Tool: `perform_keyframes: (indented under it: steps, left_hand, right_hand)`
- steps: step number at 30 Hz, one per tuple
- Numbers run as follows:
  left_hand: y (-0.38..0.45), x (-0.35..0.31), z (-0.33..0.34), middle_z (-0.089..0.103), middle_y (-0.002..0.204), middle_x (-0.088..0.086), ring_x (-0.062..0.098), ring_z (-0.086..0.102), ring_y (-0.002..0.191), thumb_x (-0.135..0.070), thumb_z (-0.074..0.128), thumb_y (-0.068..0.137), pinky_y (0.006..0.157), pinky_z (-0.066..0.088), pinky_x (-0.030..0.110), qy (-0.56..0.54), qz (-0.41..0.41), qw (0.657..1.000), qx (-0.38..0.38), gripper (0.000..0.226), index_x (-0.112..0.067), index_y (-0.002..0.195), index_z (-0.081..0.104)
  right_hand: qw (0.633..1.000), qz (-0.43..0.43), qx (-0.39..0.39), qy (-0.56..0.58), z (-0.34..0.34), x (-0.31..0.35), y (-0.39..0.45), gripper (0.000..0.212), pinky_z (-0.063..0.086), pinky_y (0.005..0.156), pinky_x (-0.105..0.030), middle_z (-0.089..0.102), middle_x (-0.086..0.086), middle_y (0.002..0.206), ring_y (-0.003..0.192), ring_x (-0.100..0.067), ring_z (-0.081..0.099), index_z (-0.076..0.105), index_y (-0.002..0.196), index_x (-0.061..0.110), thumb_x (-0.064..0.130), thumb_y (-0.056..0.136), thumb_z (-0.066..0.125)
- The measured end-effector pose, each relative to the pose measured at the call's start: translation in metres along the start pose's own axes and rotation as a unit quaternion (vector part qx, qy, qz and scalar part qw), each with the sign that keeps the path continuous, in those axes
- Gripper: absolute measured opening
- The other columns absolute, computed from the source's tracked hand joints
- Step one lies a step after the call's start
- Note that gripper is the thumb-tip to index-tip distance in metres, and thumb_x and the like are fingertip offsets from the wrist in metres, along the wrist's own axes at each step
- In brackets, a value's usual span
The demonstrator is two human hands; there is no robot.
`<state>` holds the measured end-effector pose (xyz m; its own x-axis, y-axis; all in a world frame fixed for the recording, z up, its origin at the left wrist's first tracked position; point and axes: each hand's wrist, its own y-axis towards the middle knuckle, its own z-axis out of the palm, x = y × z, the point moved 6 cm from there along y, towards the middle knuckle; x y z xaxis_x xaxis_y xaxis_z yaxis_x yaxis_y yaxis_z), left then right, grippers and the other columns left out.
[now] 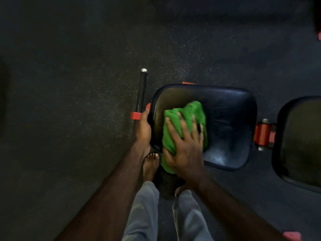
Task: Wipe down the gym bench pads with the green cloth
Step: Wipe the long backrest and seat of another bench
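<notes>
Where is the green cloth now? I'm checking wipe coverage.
In the head view, the green cloth lies on the seat pad's left half, pressed under the right hand.

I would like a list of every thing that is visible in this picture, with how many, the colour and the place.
green cloth: one, green, bunched on the seat pad's left part, under the right hand.
seat pad: one, black and glossy, centre right.
second pad: one, black, right edge, partly cut off.
frame joint: one, orange-red, between the two pads.
handle bar: one, black with a silver tip, left of the seat pad.
floor: dark, speckled, all around.
left hand: one, holds the seat pad's left edge.
right hand: one, fingers spread, presses on the cloth.
feet: two, bare, below the pad; one mostly hidden.
trousers: grey, bottom centre.
</notes>
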<state>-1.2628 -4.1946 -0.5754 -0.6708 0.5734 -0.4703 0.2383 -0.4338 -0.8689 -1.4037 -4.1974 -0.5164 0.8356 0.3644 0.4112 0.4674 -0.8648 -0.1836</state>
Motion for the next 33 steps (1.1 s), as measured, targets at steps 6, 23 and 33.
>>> perform_keyframes:
  steps: [6,23,33]
  left_hand:
    - [-0.007,-0.001,0.002,0.077,0.098,0.005,0.016,0.075,0.084,-0.036,0.030,0.110,0.073,0.060,0.025,-0.010,-0.023,0.999,0.042,0.050,-0.009,0.118,0.070]
    - [-0.005,0.006,-0.014,0.070,0.125,0.021,0.035,0.071,0.106,-0.066,0.034,0.100,0.084,0.061,0.041,-0.133,-0.037,0.990,0.010,0.074,-0.010,0.141,0.061]
    - [-0.016,0.017,-0.027,0.065,0.138,0.019,0.036,0.061,0.128,-0.065,0.028,0.102,0.098,0.054,0.042,-0.153,-0.030,0.988,0.000,0.075,-0.010,0.141,0.060]
  right_hand:
    - [0.990,-0.135,0.016,-0.026,-0.020,-0.006,0.067,0.087,0.016,0.125,-0.054,0.039,-0.003,0.164,0.155,-0.035,0.024,0.035,0.159,0.040,0.057,0.078,0.060]
    - [0.998,-0.039,-0.033,-0.029,-0.017,0.025,0.108,0.072,0.023,0.120,-0.063,0.049,-0.008,0.153,0.143,-0.043,0.037,0.058,0.145,0.033,0.062,0.079,0.054]
    - [0.997,0.031,-0.058,-0.034,-0.031,0.010,0.134,0.070,0.033,0.113,-0.058,0.056,-0.008,0.141,0.132,-0.042,0.048,0.062,0.138,0.033,0.066,0.077,0.055]
